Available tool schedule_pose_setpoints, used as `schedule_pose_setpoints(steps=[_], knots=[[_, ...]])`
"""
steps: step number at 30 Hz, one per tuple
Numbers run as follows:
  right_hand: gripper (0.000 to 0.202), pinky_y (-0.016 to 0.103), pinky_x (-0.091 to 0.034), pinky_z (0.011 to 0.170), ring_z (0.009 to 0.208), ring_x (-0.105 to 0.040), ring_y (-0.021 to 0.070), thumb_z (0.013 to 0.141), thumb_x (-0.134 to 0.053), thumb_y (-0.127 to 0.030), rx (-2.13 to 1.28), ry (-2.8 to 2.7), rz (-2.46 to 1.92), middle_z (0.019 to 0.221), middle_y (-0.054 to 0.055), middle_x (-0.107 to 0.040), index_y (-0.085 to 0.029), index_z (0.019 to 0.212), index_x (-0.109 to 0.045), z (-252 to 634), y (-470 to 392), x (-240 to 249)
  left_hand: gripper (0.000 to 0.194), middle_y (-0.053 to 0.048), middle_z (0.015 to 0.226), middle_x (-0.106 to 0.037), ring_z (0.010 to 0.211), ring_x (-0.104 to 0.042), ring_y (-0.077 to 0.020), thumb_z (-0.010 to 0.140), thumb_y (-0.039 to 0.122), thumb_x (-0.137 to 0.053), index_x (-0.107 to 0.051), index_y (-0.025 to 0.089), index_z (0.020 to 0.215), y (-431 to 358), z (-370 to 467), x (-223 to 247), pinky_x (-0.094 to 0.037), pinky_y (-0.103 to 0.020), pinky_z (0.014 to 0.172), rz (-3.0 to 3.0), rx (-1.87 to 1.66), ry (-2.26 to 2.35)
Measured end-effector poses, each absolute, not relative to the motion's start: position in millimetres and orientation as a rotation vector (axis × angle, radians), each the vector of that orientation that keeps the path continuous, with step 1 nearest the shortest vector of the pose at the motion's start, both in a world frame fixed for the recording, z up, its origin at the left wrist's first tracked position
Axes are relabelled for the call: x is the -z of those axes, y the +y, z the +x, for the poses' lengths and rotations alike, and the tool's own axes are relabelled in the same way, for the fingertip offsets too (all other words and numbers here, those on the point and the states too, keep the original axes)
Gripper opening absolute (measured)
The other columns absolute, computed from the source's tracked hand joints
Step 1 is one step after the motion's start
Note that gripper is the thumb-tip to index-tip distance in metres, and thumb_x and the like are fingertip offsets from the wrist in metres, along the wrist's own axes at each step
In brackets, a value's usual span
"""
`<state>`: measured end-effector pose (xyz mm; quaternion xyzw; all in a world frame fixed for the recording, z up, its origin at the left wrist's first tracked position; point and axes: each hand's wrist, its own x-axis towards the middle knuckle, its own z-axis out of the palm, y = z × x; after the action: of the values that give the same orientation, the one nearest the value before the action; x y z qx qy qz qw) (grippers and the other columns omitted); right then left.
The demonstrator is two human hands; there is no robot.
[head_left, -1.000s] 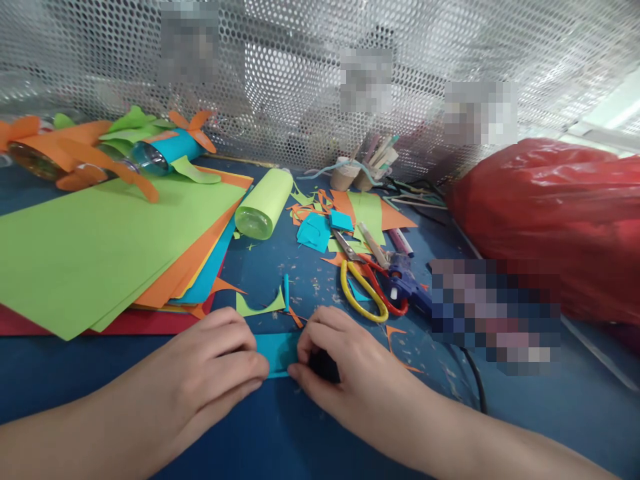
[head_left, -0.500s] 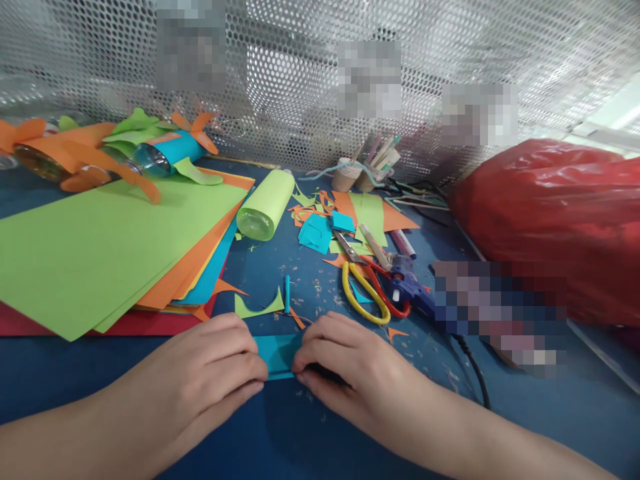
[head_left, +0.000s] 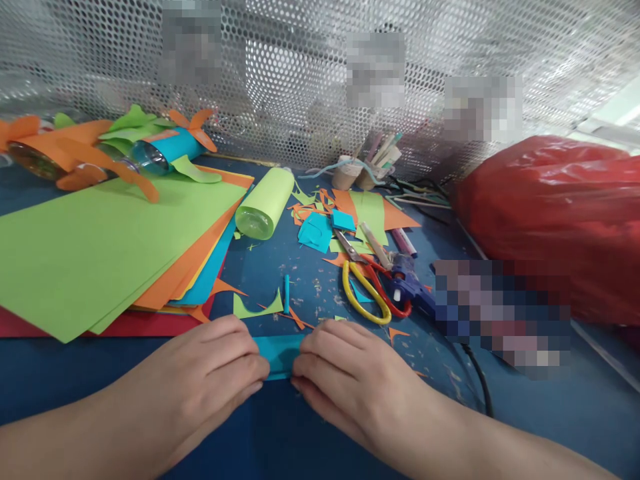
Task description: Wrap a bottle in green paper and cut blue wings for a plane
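Between my two hands lies a folded strip of blue paper (head_left: pixel 280 357), low over the dark blue table. My left hand (head_left: pixel 213 363) pinches its left end, fingers bent together. At the other end, my right hand (head_left: pixel 345 367) grips the strip with curled fingers and thumb. The parts of the paper under my fingers are hidden. Just beyond the strip are a green paper scrap (head_left: pixel 257 305) and a small rolled blue paper piece (head_left: pixel 287 293). Scissors (head_left: pixel 367 280) with one yellow and one red handle lie past my right hand.
A blue glue gun (head_left: pixel 413 290) with a black cord is at right, near a red plastic bag (head_left: pixel 555 220). Coloured paper sheets (head_left: pixel 115 247) are stacked left. A green-wrapped bottle (head_left: pixel 265 203), pen cups (head_left: pixel 347 172) and orange-finned bottles (head_left: pixel 167 150) stand or lie farther back.
Both hands stay on the blue strip. My right hand's fingers have shifted slightly along it, and the view has moved a little.
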<state>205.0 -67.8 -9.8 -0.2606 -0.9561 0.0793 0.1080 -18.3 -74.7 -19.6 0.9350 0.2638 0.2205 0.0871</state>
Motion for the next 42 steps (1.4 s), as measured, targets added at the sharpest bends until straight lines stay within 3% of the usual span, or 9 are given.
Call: schedule_pose_setpoints(steps=[10,20,28,42], knots=[[0.014,0.027,-0.046,0.071,0.074,-0.053,0.0157,0.088,-0.054,-0.008,-0.558,-2.624,-0.853,0.079,0.004,-0.060,-0.013,0.081,-0.065,205,-69,13,0.016,0.000,0.086,-0.061,0.082,-0.054,-0.0166,0.094,0.010,-0.046,-0.057,0.021,0.097,-73,-25,29,-0.046,-0.027,0.079,2.546,-0.507,0.774],[0.010,0.023,-0.045,0.070,0.077,-0.056,0.0133,0.078,-0.062,-0.005,-0.777,-2.426,-1.035,0.081,0.002,-0.058,-0.015,0.078,-0.064,202,-71,17,0.028,-0.003,0.086,-0.063,0.081,-0.054,-0.0184,0.099,0.014,-0.037,-0.064,0.022,0.098,-75,-27,31,-0.045,-0.027,0.065,2.632,-0.580,0.794],[0.010,0.022,-0.046,0.067,0.075,-0.058,0.0132,0.076,-0.065,-0.005,-0.761,-2.408,-1.084,0.078,0.002,-0.059,-0.015,0.075,-0.064,205,-72,16,0.011,0.001,0.083,-0.062,0.081,-0.052,-0.0165,0.094,0.016,-0.053,-0.062,0.021,0.089,-73,-27,29,-0.045,-0.027,0.076,2.486,-0.567,0.816],[0.013,0.021,-0.043,0.062,0.070,-0.055,0.0113,0.076,-0.071,-0.007,-0.803,-2.388,-1.225,0.076,-0.001,-0.057,-0.016,0.073,-0.062,204,-72,12,0.024,0.001,0.087,-0.066,0.083,-0.058,-0.0143,0.098,0.017,-0.043,-0.066,0.022,0.089,-74,-24,29,-0.050,-0.021,0.073,2.621,-0.668,0.817]])
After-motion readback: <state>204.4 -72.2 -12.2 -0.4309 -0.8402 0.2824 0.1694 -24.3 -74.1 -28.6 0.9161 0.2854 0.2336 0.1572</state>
